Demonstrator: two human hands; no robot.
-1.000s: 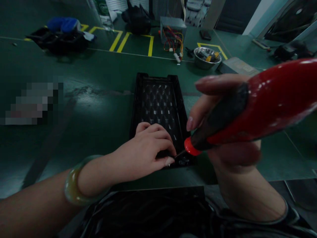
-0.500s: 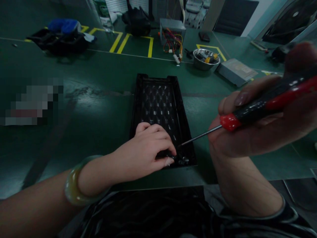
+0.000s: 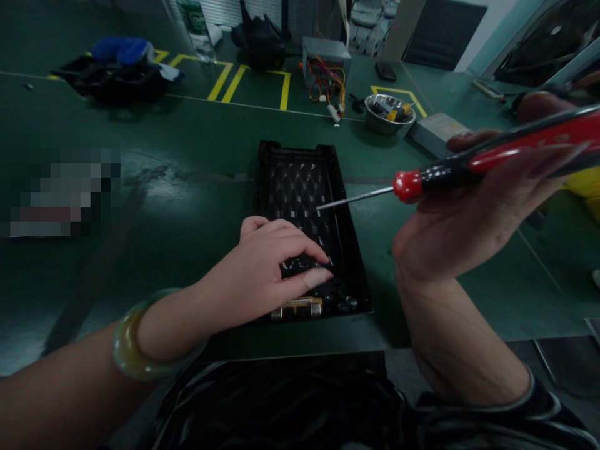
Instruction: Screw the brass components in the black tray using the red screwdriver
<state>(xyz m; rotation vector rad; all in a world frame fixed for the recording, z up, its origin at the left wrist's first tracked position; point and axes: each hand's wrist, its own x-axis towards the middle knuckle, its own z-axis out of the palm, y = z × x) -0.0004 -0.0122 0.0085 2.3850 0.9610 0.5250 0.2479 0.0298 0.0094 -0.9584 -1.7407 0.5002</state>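
A black plastic panel (image 3: pixel 359 275) with a raised quilted pattern lies on the green work surface in front of me. My left hand (image 3: pixel 276 269) rests over its near half, fingers curved, thumb and index tips a little apart above the dark surface; whether a small part lies beneath them is hidden. Just below the thumb, a small circuit board (image 3: pixel 300 306) with ports shows along the panel's near edge. Held up at the right, my right hand (image 3: pixel 473 219) grips a red and black screwdriver (image 3: pixel 450 178). Its shaft points left over the panel.
Beyond the panel stand a metal box with coloured cables (image 3: pixel 327 62), a steel bowl of tools (image 3: pixel 389 115) and a grey metal case (image 3: pixel 434 134). Farther left is a black tray (image 3: pixel 110 78) with a blue item on top. A bottle (image 3: pixel 195 31) stands behind.
The screwdriver has moved up and away from the panel's near right corner. My left hand has shifted slightly left and up, uncovering the small circuit board, and its thumb and index have parted.
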